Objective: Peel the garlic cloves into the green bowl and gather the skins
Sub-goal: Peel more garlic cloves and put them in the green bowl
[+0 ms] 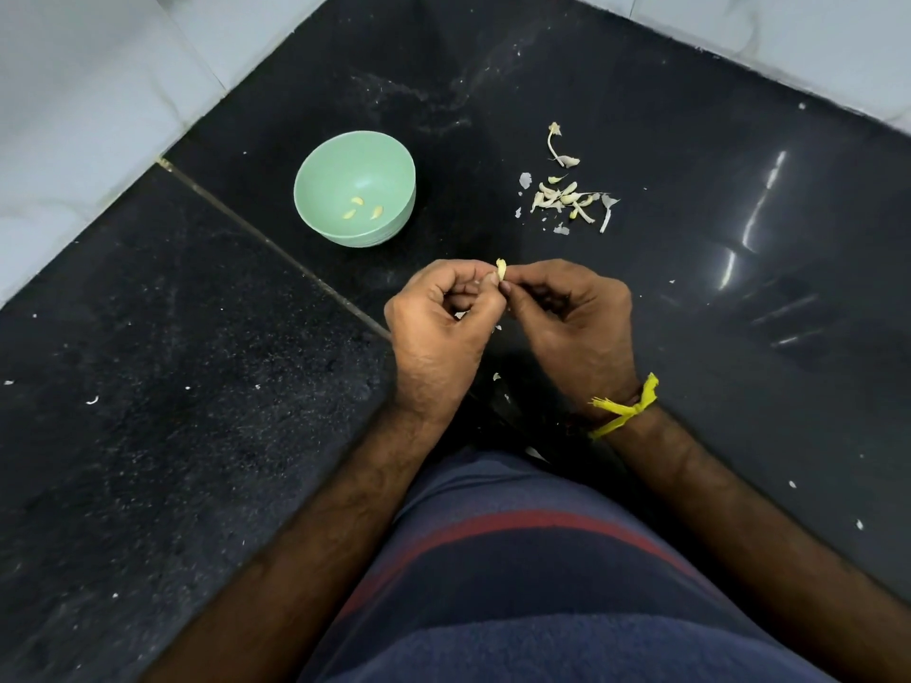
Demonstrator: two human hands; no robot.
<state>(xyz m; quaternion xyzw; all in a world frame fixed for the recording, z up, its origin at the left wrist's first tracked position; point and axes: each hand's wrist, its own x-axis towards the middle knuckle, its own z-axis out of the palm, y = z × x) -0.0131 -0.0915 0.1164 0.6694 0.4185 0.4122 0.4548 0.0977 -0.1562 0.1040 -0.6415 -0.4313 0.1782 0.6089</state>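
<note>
Garlic clove (501, 269), pale and curved, pinched between both hands.

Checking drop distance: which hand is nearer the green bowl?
Left. The left hand sits just below the green bowl, slightly to its right. The right hand is farther right, under the garlic pile.

A: Between the hands and the green bowl (355, 189) the black counter (197, 386) lies bare; nothing blocks a reach to the bowl's open mouth.

B: And on the right?

A: The pile of cloves and skins (572, 197) sits well apart from the bowl, with a wide bare gap between the 2. A stem piece (559, 147) lies just behind the pile.

B: Limits?

A: White tiled walls (98, 91) close the counter's far sides, and the person's striped shirt (542, 584) closes the near side.
</note>
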